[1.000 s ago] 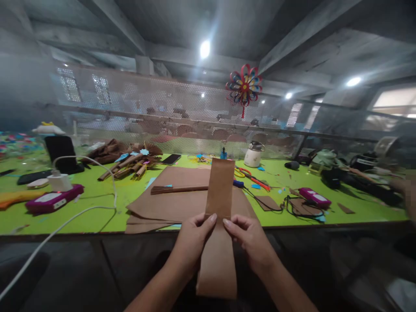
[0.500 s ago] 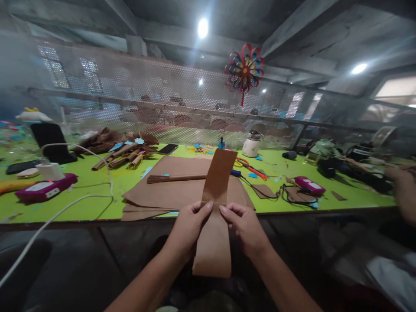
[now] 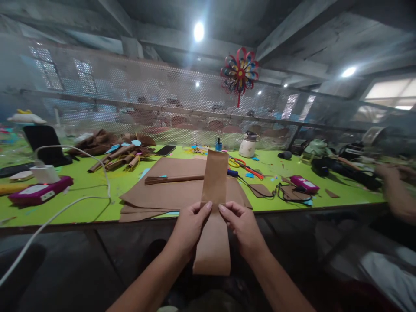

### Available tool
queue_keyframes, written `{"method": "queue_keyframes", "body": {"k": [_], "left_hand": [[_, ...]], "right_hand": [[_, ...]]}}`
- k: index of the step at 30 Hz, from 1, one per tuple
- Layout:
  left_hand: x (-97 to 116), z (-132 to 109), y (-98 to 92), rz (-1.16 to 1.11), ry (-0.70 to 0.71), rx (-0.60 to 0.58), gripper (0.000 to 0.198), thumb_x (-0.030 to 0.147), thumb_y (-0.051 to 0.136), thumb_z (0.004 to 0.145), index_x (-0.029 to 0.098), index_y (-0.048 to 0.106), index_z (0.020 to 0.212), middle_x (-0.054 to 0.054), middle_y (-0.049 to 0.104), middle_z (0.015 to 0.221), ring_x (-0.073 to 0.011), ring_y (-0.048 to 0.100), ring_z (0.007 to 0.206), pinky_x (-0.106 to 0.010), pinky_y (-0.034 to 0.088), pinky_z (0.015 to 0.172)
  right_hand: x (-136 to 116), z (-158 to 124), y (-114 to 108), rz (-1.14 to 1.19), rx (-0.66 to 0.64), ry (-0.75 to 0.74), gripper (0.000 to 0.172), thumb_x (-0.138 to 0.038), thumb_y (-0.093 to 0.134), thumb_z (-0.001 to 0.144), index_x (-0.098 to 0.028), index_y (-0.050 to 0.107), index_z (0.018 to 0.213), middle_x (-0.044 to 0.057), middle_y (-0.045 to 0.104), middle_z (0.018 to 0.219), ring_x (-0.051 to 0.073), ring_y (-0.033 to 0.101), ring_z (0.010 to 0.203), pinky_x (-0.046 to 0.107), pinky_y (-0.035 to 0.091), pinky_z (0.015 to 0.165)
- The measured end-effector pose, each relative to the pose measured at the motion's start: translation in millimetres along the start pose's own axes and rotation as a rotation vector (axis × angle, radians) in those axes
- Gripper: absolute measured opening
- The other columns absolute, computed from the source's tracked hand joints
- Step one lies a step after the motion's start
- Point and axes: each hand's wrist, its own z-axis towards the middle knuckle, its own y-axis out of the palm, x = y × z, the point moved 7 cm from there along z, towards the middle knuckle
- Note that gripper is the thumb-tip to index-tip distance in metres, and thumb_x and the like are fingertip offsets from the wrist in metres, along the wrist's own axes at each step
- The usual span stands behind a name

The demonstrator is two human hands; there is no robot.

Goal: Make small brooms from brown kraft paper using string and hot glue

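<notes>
A long strip of brown paper [image 3: 214, 251] is pinched between my two hands, just in front of the table edge. My left hand [image 3: 192, 223] grips its left side, thumb on top at a crease across the strip. Opposite it, my right hand [image 3: 242, 221] pinches the right side at the same crease. Above the crease the strip stands up; below, it hangs toward me and curls under at the bottom. Behind it lie large brown paper sheets [image 3: 169, 190] with a narrow folded brown paper bundle [image 3: 175, 178] on top.
On the green table [image 3: 94, 186] are scissors [image 3: 247, 167], a white bottle [image 3: 247, 145], a phone [image 3: 165, 150], rolled brown paper pieces [image 3: 120, 158] and two purple boxes [image 3: 40, 190]. A white cable [image 3: 78, 197] crosses the left side. Another person's arm [image 3: 394, 190] is at far right.
The strip's upper part has tipped from leaning right to nearly upright and looks lighter. Both hands keep their hold at the crease. The background has shifted slightly left in view.
</notes>
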Motion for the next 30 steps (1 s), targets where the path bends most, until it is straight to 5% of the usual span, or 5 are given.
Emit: {"method": "queue_keyframes", "body": {"k": [8,16,21,30], "left_hand": [[-2,-4,1.7,-0.089,-0.004,-0.048,0.038,0.039,0.075,0.066,0.014,0.069,0.094,-0.007,0.072,0.083,-0.0199,0.065,0.071,-0.029,0.048,0.067],[-3,-3,-2.5,-0.133,-0.017,0.000,0.035,0.035,0.077,0.064,0.011,0.072,0.088,-0.009,0.073,0.077,-0.0206,0.065,0.065,-0.031,0.049,0.066],[9,0,-4.0,-0.181,-0.019,0.038,0.036,0.032,0.078,0.060,0.009,0.070,0.087,-0.009,0.073,0.076,-0.0222,0.066,0.065,-0.032,0.050,0.064],[48,44,-8.6,-0.167,0.084,0.064,0.018,0.022,0.075,0.061,0.010,0.066,0.070,-0.007,0.070,0.064,-0.0178,0.061,0.056,-0.028,0.047,0.057]], "right_hand": [[-6,0,0,-0.073,0.005,-0.070,0.030,-0.042,0.077,0.065,-0.016,0.063,0.066,-0.003,0.058,0.057,0.011,0.047,0.054,0.024,0.037,0.054],[-7,-7,6,-0.032,-0.024,0.007,0.028,-0.040,0.078,0.064,-0.016,0.064,0.068,-0.002,0.062,0.061,0.012,0.052,0.056,0.023,0.041,0.057],[8,-17,22,0.077,-0.192,0.128,0.030,-0.036,0.078,0.065,-0.015,0.069,0.085,0.005,0.071,0.078,0.019,0.062,0.070,0.031,0.048,0.068],[1,-4,18,-0.044,-0.097,0.060,0.027,-0.038,0.079,0.062,-0.015,0.067,0.067,0.000,0.066,0.065,0.012,0.054,0.056,0.022,0.041,0.053]]}}
